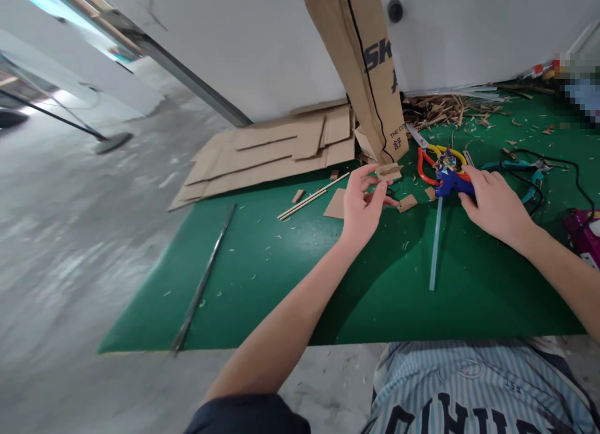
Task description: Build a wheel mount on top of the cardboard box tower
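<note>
Head view looks down on a green mat [328, 284] laid on a concrete floor [79, 234]. The left hand [360, 206] is raised above the mat, its fingers [370, 172] closed in a pinch on a small cardboard scrap [389, 171], whose long axis lies roughly left to right. The right hand [492, 199] sits further right, with its fingers [473, 177] curled closed over the rear of a blue glue gun [450, 182], which lies low over the mat. A pale glue stick [435, 246] runs straight from the gun toward the near edge of the mat, tilting slightly left. Scissors [429, 162] with orange and yellow handles lie just beyond the gun, their blades pointing far and left. Two small cardboard squares [407, 202] lie on the mat near the left hand, and thin wooden sticks [312, 196] lie further left. A long metal ruler [201, 277] lies along the mat's left side. Flat cardboard sheets [276, 152] lie at the far left, and a tall cardboard panel [360, 65] leans against the wall [234, 46]. Wood shavings [445, 112] are heaped along the far edge, with teal-handled pliers [527, 168] and a black cable [562, 162] at right.
</note>
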`<state>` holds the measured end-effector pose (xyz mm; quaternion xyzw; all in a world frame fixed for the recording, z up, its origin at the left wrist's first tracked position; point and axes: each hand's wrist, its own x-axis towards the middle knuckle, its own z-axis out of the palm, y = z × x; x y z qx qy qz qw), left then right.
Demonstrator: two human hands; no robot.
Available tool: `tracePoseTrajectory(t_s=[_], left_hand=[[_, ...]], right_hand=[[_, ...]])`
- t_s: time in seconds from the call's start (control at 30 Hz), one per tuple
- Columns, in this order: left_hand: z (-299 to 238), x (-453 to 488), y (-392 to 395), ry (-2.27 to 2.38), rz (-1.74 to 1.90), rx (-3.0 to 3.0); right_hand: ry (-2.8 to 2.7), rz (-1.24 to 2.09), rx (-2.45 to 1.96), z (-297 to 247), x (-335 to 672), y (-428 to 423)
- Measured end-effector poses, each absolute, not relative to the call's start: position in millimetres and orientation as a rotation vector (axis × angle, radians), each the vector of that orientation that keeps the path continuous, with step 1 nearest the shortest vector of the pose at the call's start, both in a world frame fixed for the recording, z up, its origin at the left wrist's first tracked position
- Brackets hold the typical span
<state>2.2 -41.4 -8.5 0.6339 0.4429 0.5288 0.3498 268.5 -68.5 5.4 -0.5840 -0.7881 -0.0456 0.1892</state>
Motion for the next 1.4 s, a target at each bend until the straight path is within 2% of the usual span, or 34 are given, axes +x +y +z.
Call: tracePoseTrajectory(t_s=[0.23,0.5,0.9,1.4], left_hand=[[-3,8,-54,1.086,1.242,1.861],[-3,11,-58,0.966,1.082,1.880],[2,16,-66,0.877,0.998,1.935],[11,25,-71,0.833,0.975,1.577]], right_hand=[[-2.176,-0.343,-1.607,9,264,-72],[-2.253,-0.223,-1.157,21,244,-92],[-2.268,-0.156,-1.113,14,244,-85],[-2.188,-0.286,-1.081,12,240,-86]])
